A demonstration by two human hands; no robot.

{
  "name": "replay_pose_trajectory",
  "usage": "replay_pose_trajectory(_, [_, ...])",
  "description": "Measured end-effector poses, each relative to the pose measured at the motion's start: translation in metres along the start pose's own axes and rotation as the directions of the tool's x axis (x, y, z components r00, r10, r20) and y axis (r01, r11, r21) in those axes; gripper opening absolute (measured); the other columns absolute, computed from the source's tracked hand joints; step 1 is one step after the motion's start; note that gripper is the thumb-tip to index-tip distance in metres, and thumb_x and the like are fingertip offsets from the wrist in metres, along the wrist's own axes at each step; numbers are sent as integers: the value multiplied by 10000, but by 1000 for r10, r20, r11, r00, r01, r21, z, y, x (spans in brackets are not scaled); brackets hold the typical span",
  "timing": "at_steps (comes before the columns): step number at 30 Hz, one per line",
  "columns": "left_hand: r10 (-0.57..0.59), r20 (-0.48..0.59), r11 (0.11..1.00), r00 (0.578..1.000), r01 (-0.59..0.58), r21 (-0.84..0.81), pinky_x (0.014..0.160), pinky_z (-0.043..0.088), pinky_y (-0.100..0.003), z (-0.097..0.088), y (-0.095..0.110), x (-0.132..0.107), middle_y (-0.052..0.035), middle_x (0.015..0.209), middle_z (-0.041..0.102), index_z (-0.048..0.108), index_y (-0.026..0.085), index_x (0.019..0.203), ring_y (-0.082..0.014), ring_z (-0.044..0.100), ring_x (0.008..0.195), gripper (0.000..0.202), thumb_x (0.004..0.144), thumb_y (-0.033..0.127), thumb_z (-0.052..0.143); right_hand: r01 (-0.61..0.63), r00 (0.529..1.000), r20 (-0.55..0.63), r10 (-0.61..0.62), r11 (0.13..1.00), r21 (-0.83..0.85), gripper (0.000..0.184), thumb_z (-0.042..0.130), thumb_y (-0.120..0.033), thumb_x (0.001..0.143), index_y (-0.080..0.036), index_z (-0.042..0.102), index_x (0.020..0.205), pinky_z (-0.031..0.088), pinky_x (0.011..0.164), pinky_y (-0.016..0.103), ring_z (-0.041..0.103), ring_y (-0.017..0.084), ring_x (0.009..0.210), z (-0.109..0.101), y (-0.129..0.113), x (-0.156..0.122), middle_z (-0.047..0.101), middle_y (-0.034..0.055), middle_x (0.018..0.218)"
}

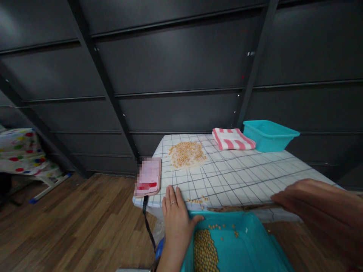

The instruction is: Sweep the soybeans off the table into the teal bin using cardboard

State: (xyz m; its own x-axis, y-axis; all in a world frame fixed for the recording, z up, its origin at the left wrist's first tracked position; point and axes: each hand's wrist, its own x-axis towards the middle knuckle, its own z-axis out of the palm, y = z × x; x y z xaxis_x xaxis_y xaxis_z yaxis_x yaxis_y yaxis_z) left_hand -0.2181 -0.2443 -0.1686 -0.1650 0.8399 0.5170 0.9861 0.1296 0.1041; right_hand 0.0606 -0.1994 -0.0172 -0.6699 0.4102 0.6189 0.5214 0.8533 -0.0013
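My left hand (176, 219) lies flat at the table's front edge, fingers stretched on the cloth and thumb spread over the rim of a teal plastic basin (235, 215). Dried soybeans (205, 249) are heaped at the basin's left side, with a few loose ones farther in. My right hand (314, 207) is over the table's right front edge, blurred, its fingers stretched out leftward; I see nothing in it. A few soybeans (195, 201) lie on the cloth beside my left fingertips. Farther back is a spread pile of soybeans (187, 154).
A checked cloth (238, 172) covers the table. A second teal basin (269, 136) and a folded pink-and-white towel (234, 139) stand at the back right. A pink phone-like item (149, 175) with a black strap lies at the left edge. A dark panel wall (176, 71) rises behind.
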Motion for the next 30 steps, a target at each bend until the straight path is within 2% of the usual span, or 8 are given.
replay_pose_trajectory(3, [-3, -4, 1000, 1000, 3, 0, 946, 336, -589, -1, 0, 0, -307, 1337, 351, 246, 31, 1311, -412, 324, 1240, 956, 601, 532, 646, 135, 991, 3, -135, 988, 76, 277, 408, -104, 825, -268, 533, 1011, 460, 533, 251, 545, 135, 595, -4, 4, 0, 617, 1, 721])
replay_pose_trajectory(4, [-1, -5, 1000, 1000, 1, 0, 945, 337, -590, -1, 0, 0, -309, 1336, 351, 248, 29, 1309, -413, 324, 1240, 960, 598, 535, 648, 141, 990, -4, -141, 988, 62, 293, 395, -90, 826, -263, 524, 1024, 457, 535, 255, 548, 135, 605, -5, 6, 2, 617, 4, 728])
replay_pose_trajectory(7, [3, -8, 1000, 1000, -3, 10, 936, 344, -595, -1, 1, 0, -320, 1329, 352, 262, 16, 1300, -421, 328, 1234, 978, 583, 550, 659, 180, 983, -9, -182, 978, -109, 285, 369, -64, 816, -233, 527, 982, 436, 534, 285, 543, 150, 622, -3, 8, 13, 603, 19, 713])
replay_pose_trajectory(10, [9, -10, 999, 1000, -9, 33, 921, 368, -581, -1, 1, 0, -337, 1312, 362, 295, -9, 1279, -428, 353, 1216, 993, 566, 574, 667, 274, 957, -8, -289, 915, -297, 312, 343, 7, 770, -182, 528, 935, 417, 552, 303, 524, 157, 614, 9, 6, 30, 605, 33, 698])
replay_pose_trajectory(15, [5, -2, 1000, 1000, -5, 28, 934, 358, -575, 0, 0, 0, -319, 1325, 361, 289, 10, 1295, -416, 345, 1226, 1004, 569, 600, 654, 357, 919, -50, -392, 878, -317, 279, 336, 6, 793, -149, 557, 866, 404, 560, 283, 526, 140, 619, 33, 1, 52, 605, 33, 679])
replay_pose_trajectory(21, [6, -11, 1000, 1000, -5, 12, 935, 350, -588, -2, 0, -1, -330, 1325, 352, 273, -5, 1299, -425, 331, 1231, 1014, 571, 586, 660, 389, 917, -25, -397, 908, -157, 252, 352, 2, 813, -163, 541, 843, 390, 555, 261, 513, 124, 622, 30, 0, 53, 581, 16, 666])
replay_pose_trajectory(26, [0, -11, 1000, 1000, 0, -5, 939, 348, -589, 1, -2, -1, -310, 1329, 362, 279, 27, 1306, -419, 336, 1231, 1003, 576, 614, 638, 320, 945, 78, -319, 947, 0, 268, 350, -31, 827, -202, 542, 904, 412, 616, 280, 515, 126, 668, 20, 14, 33, 577, 8, 730])
replay_pose_trajectory(30, [8, -20, 1000, 1000, -8, -5, 933, 350, -590, 2, -3, -1, -314, 1329, 359, 282, 23, 1302, -423, 330, 1232, 1017, 565, 627, 638, 257, 955, 140, -260, 966, 44, 317, 368, -34, 814, -239, 542, 982, 415, 615, 291, 521, 132, 671, 14, 26, 19, 568, -6, 748])
